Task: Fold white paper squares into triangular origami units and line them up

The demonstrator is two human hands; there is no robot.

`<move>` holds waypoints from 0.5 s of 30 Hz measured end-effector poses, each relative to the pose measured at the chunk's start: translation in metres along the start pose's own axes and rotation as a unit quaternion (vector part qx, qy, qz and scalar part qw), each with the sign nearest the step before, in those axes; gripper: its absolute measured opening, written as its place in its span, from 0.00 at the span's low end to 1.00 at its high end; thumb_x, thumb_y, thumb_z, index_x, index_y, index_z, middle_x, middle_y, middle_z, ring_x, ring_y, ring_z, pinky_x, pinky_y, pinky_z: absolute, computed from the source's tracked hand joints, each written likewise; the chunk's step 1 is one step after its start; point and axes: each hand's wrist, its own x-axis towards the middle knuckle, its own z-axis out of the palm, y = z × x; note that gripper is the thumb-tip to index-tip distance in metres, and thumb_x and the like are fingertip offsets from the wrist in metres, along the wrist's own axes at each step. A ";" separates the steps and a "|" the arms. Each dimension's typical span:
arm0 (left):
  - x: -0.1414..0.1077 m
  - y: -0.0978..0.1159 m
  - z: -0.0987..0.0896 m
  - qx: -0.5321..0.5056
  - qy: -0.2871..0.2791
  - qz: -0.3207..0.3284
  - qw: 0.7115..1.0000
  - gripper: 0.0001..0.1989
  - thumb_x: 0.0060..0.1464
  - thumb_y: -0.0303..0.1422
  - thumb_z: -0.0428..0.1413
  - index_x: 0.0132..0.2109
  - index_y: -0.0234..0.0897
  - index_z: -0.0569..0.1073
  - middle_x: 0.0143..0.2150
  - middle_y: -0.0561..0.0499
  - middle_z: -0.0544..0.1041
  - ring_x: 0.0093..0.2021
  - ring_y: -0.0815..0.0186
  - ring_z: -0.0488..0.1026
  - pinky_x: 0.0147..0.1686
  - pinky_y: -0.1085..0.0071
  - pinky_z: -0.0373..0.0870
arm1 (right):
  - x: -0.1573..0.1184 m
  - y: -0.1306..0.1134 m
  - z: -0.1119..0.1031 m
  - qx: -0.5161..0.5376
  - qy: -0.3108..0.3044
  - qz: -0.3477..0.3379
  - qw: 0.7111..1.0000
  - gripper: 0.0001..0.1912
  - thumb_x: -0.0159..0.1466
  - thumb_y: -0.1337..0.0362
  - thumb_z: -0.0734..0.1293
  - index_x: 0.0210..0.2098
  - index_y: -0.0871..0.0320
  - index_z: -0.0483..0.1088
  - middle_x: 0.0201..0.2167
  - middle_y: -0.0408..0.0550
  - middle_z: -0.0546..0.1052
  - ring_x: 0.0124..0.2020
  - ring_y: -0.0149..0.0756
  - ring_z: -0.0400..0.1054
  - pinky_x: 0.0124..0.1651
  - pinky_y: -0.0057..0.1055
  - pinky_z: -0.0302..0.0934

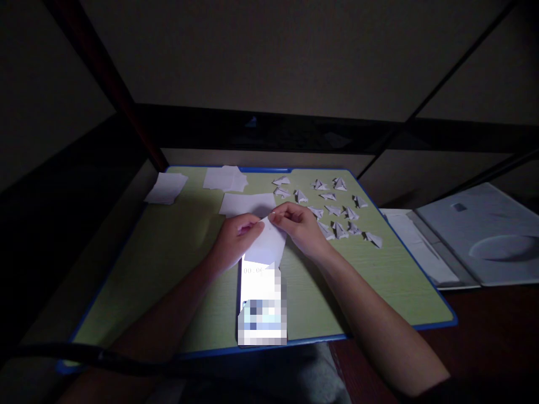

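a white paper [264, 245], narrow at its top, is held up over the green table [168, 252], about midway between its side edges.

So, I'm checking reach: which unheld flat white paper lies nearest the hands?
The flat white paper just beyond the left hand; the leftmost white paper stack and the overlapping white sheets behind lie farther off.

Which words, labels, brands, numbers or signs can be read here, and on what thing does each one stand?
"00:0", on the phone screen; what follows is too unclear to read.
The lower part of that screen is pixelated, so nothing there is readable.
No readable text on the held paper, the loose sheets or the folded paper pieces.
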 end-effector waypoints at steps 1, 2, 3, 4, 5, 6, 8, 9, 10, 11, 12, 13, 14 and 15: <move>0.000 0.000 0.000 0.003 -0.001 0.006 1.000 0.10 0.51 0.38 0.55 0.28 0.36 0.72 0.23 0.54 0.69 0.25 0.69 0.64 0.25 0.73 0.60 | -0.001 -0.001 0.000 -0.002 -0.005 -0.005 1.000 0.12 0.51 0.57 0.74 0.26 0.58 0.71 0.20 0.38 0.69 0.21 0.26 0.57 0.24 0.26 0.48; 0.000 0.001 0.000 0.007 -0.002 0.012 1.000 0.10 0.52 0.38 0.55 0.28 0.36 0.72 0.23 0.54 0.69 0.25 0.69 0.64 0.25 0.73 0.60 | -0.001 -0.002 0.000 -0.002 -0.009 -0.013 1.000 0.11 0.52 0.58 0.73 0.26 0.58 0.71 0.20 0.38 0.68 0.21 0.26 0.56 0.24 0.26 0.47; 0.000 0.001 0.000 0.012 -0.004 0.017 1.000 0.10 0.52 0.38 0.55 0.28 0.36 0.72 0.23 0.54 0.68 0.25 0.69 0.64 0.25 0.73 0.59 | -0.002 -0.003 0.000 -0.001 -0.014 -0.020 1.000 0.10 0.52 0.58 0.73 0.26 0.58 0.71 0.20 0.38 0.68 0.21 0.26 0.56 0.24 0.26 0.47; 0.000 0.001 0.000 0.016 -0.006 0.021 1.000 0.10 0.52 0.38 0.55 0.28 0.36 0.71 0.23 0.54 0.68 0.24 0.70 0.63 0.24 0.73 0.59 | -0.002 -0.004 0.000 0.001 -0.019 -0.025 0.999 0.10 0.52 0.59 0.73 0.26 0.58 0.71 0.20 0.38 0.68 0.21 0.26 0.56 0.25 0.26 0.48; 0.000 0.000 -0.001 0.020 -0.009 0.024 0.999 0.11 0.53 0.37 0.54 0.27 0.36 0.71 0.22 0.55 0.67 0.23 0.70 0.62 0.24 0.73 0.58 | -0.002 -0.005 0.000 0.002 -0.023 -0.029 0.999 0.09 0.52 0.59 0.73 0.27 0.58 0.71 0.20 0.38 0.68 0.21 0.26 0.56 0.25 0.26 0.48; -0.001 0.000 -0.001 0.021 -0.009 0.027 0.999 0.11 0.53 0.37 0.54 0.27 0.36 0.71 0.22 0.55 0.66 0.23 0.71 0.62 0.23 0.74 0.57 | -0.003 -0.005 0.000 0.003 -0.026 -0.030 0.999 0.09 0.52 0.59 0.72 0.27 0.58 0.71 0.20 0.38 0.68 0.21 0.27 0.57 0.25 0.26 0.49; -0.001 -0.002 -0.002 0.020 -0.008 0.032 0.999 0.11 0.53 0.37 0.54 0.27 0.35 0.71 0.21 0.55 0.66 0.22 0.71 0.61 0.22 0.74 0.56 | -0.003 -0.005 0.001 -0.001 -0.023 -0.029 0.999 0.09 0.53 0.59 0.72 0.28 0.58 0.72 0.21 0.39 0.69 0.22 0.27 0.58 0.25 0.27 0.50; -0.001 -0.003 -0.002 0.021 -0.007 0.036 0.999 0.12 0.53 0.37 0.54 0.27 0.35 0.71 0.21 0.55 0.66 0.22 0.71 0.61 0.22 0.74 0.56 | -0.003 -0.005 0.002 -0.005 -0.018 -0.030 0.999 0.10 0.53 0.58 0.73 0.28 0.58 0.72 0.20 0.39 0.69 0.22 0.27 0.58 0.25 0.26 0.50; 0.000 -0.004 -0.001 0.026 -0.008 0.040 0.999 0.12 0.54 0.36 0.54 0.26 0.34 0.71 0.21 0.55 0.66 0.22 0.72 0.61 0.22 0.75 0.56 | -0.003 -0.004 0.002 -0.009 -0.011 -0.034 0.999 0.10 0.52 0.58 0.73 0.27 0.58 0.72 0.20 0.39 0.69 0.22 0.27 0.58 0.25 0.26 0.50; 0.001 -0.005 -0.002 0.032 -0.010 0.045 0.998 0.12 0.54 0.36 0.54 0.26 0.34 0.71 0.21 0.55 0.67 0.22 0.72 0.62 0.21 0.75 0.56 | -0.002 -0.002 0.002 -0.011 -0.004 -0.039 0.999 0.09 0.52 0.58 0.73 0.26 0.58 0.73 0.19 0.39 0.69 0.22 0.27 0.58 0.24 0.26 0.49; 0.002 -0.005 -0.003 0.038 -0.011 0.048 0.998 0.11 0.54 0.35 0.54 0.27 0.34 0.72 0.21 0.54 0.68 0.23 0.72 0.62 0.21 0.76 0.56 | -0.002 -0.001 0.002 -0.011 0.002 -0.046 0.999 0.09 0.52 0.59 0.72 0.26 0.58 0.73 0.19 0.39 0.69 0.21 0.27 0.57 0.24 0.26 0.49; 0.004 -0.005 -0.005 0.039 -0.014 0.049 0.998 0.10 0.54 0.35 0.55 0.29 0.34 0.73 0.22 0.54 0.70 0.23 0.72 0.64 0.21 0.76 0.58 | -0.001 0.001 0.001 -0.007 0.007 -0.051 0.999 0.09 0.52 0.59 0.72 0.26 0.58 0.73 0.19 0.39 0.69 0.21 0.27 0.57 0.24 0.26 0.49; 0.006 -0.004 -0.009 0.035 -0.011 0.046 0.998 0.08 0.54 0.34 0.55 0.32 0.34 0.75 0.23 0.54 0.72 0.23 0.72 0.65 0.21 0.76 0.59 | 0.000 0.002 0.000 0.001 0.012 -0.051 0.999 0.09 0.52 0.59 0.72 0.26 0.58 0.73 0.18 0.39 0.69 0.20 0.26 0.57 0.24 0.26 0.48; 0.006 -0.002 -0.016 0.020 0.000 0.039 0.999 0.08 0.55 0.34 0.56 0.35 0.34 0.76 0.24 0.54 0.73 0.22 0.72 0.67 0.20 0.76 0.60 | 0.001 0.003 -0.001 0.010 0.016 -0.047 0.999 0.09 0.52 0.58 0.72 0.26 0.58 0.73 0.18 0.39 0.69 0.20 0.27 0.57 0.23 0.26 0.48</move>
